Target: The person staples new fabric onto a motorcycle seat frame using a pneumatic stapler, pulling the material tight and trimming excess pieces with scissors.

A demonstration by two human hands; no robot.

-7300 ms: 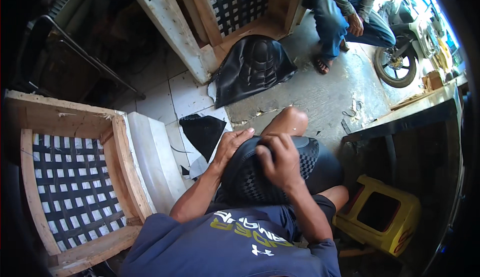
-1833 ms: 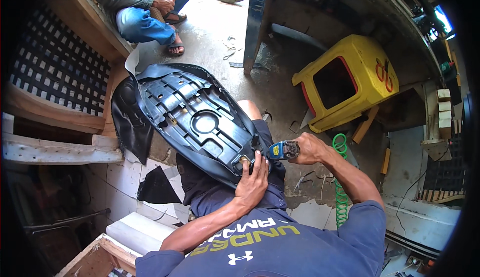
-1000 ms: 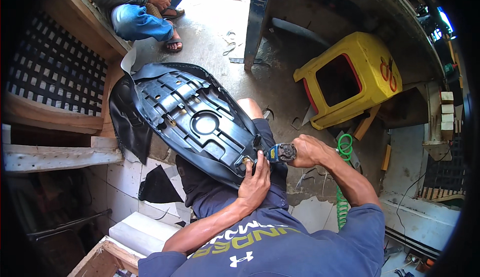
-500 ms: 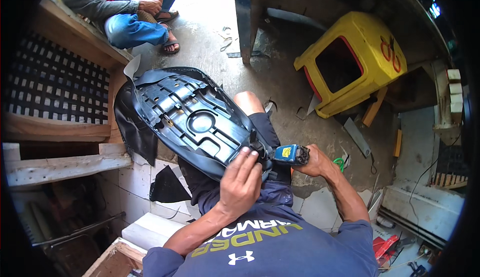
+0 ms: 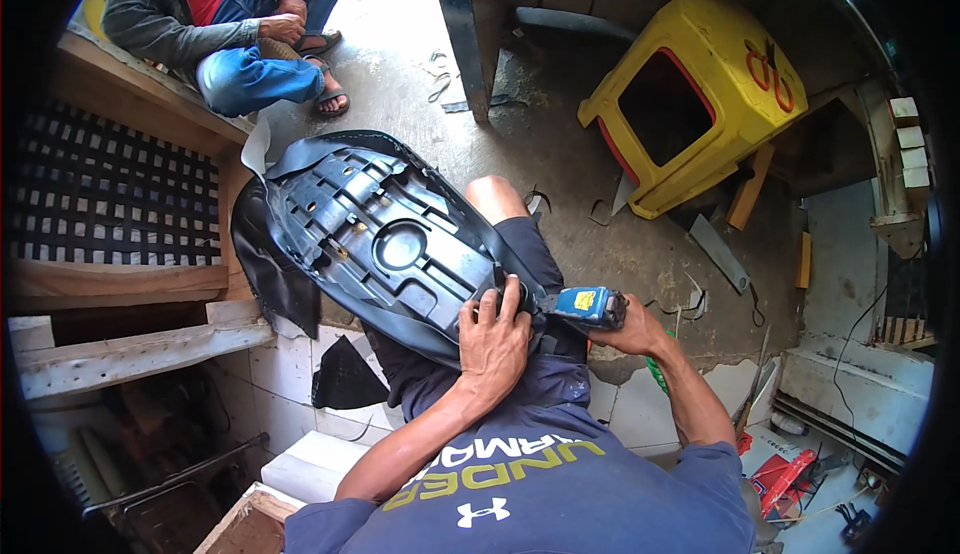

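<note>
1. Head view: black moulded-plastic seat base [image 5: 398,247] lies underside up, ahead of and partly beneath the left hand [image 5: 494,346].
2. Left hand: fingers bent over the near end, beside the edge of the black flexible cover [image 5: 385,316]; cannot tell whether they pinch it.
3. Right hand [image 5: 632,329]: wrapped around a blue boxy handheld stapler [image 5: 588,304], nose toward the left fingertips.
4. Step, as judged: fastening cover to base. Next move calls for taut edge, nose seated squarely, fingertips clear.

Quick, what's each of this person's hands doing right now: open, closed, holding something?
Left hand: on the near end of the upturned black seat; whether it grips cannot be told.
Right hand: closed, holding the blue tool.
</note>
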